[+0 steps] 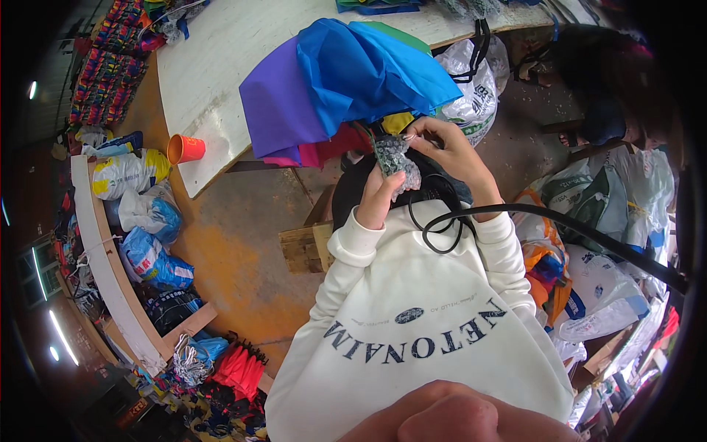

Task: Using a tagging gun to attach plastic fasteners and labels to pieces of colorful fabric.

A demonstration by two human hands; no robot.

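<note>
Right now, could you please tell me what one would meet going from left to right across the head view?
Yellow-and-white bag, red cup, purple fabric, left hand, right hand, white plastic bag with blue marks.

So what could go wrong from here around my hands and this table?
The crumpled grey bundle in your left hand might slip from its grip. The black cable passes across your right cuff in this view and could snag. The red cup stands near the edge of the white table; a bump might tip it.
</note>
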